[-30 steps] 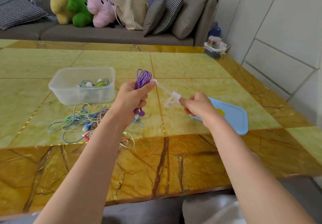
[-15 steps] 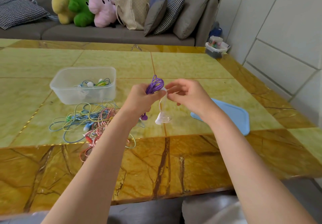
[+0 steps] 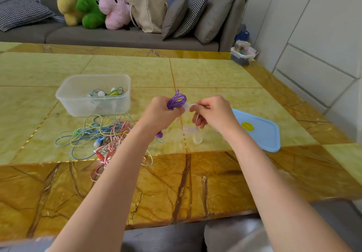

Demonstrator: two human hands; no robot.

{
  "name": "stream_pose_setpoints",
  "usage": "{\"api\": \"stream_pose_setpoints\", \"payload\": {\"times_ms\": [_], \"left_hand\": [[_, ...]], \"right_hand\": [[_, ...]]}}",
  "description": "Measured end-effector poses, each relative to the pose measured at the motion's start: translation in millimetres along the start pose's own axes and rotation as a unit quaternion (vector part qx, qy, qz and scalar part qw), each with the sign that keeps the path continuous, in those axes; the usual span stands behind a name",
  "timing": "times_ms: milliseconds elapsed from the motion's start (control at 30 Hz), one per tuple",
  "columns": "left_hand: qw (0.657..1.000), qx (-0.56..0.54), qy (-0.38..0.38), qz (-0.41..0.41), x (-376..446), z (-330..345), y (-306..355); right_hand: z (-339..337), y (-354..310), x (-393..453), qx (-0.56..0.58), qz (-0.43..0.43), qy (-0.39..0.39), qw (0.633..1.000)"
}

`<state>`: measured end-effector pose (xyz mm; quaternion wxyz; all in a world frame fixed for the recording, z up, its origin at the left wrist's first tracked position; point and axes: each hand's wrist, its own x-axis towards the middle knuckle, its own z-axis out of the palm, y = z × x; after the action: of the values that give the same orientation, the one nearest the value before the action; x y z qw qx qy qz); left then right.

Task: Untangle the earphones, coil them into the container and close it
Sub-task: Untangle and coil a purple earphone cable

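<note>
My left hand (image 3: 160, 114) grips a coiled bundle of purple earphones (image 3: 176, 100) above the table; a purple earbud (image 3: 159, 134) hangs below the fist. My right hand (image 3: 213, 112) pinches a translucent white tie strap (image 3: 187, 107) right beside the coil, and the strap's loose end (image 3: 193, 133) dangles under it. A clear plastic container (image 3: 94, 94) stands at the left with a few coiled earphones inside. In front of it lies a tangle of blue, yellow and pink earphones (image 3: 101, 136). The blue lid (image 3: 258, 132) lies flat at the right.
The yellow marble table (image 3: 205, 71) has a darker brown border along its near edge. A grey sofa (image 3: 117, 36) with plush toys, cushions and a bag runs behind it. A small box (image 3: 242, 54) sits on the floor by the far right corner.
My right hand came in from the right, up to the purple coil, bringing the white strap against the bundle. The strap was stretched out between the hands; its end now hangs loose.
</note>
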<state>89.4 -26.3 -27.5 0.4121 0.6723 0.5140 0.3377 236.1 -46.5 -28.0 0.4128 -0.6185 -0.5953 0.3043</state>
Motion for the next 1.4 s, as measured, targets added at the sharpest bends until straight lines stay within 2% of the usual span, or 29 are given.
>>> {"api": "stream_pose_setpoints", "payload": {"times_ms": [133,267,367,500,600,733,800,900,1000,1100,1233,1400], "left_hand": [[0.999,-0.049,-0.019,0.002,-5.9,1.7,2.9],[0.999,0.007,-0.021,0.034,-6.6,3.4,5.5],[0.998,0.056,-0.002,0.027,-3.7,3.8,3.9],[0.999,-0.007,0.032,-0.001,-3.7,3.0,1.4],[0.995,-0.057,0.075,-0.04,-0.2,-3.2,-2.6],[0.996,0.038,0.059,-0.054,-0.3,-5.3,-7.2],[0.994,0.062,0.081,-0.045,0.4,-4.2,-7.7],[0.992,0.003,0.125,0.007,0.4,-4.0,-1.6],[0.996,-0.059,0.044,0.055,-3.5,0.2,9.9],[0.997,-0.033,-0.034,0.056,-5.6,8.8,10.1],[0.997,-0.04,-0.022,0.058,-6.5,11.2,10.2],[0.997,-0.083,0.0,0.008,-4.6,9.0,8.1]], "right_hand": [[-3.6,-1.9,-0.8,0.013,0.008,-0.021,1.0],[-1.8,-1.6,-1.9,-0.001,0.005,-0.038,0.999],[-6.1,-2.3,-1.6,-0.019,-0.005,-0.028,0.999],[-10.5,-0.1,-1.6,-0.04,0.009,-0.008,0.999],[-17.1,2.5,-1.3,0.023,0.037,0.045,0.998],[-22.6,-2.3,-3.8,0.133,0.031,0.066,0.988],[-21.6,-4.9,-4.2,0.152,0.028,0.062,0.986],[-21.3,-5.9,-3.9,0.159,0.032,0.058,0.985],[-22.1,-7.8,-4.3,0.168,0.03,0.052,0.984],[-21.1,-10.8,-5.5,0.192,0.029,0.041,0.98],[-18.7,-13.4,-5.4,0.227,0.034,0.044,0.972],[-19.4,-12.9,-4.3,0.254,0.016,0.056,0.965]]}}
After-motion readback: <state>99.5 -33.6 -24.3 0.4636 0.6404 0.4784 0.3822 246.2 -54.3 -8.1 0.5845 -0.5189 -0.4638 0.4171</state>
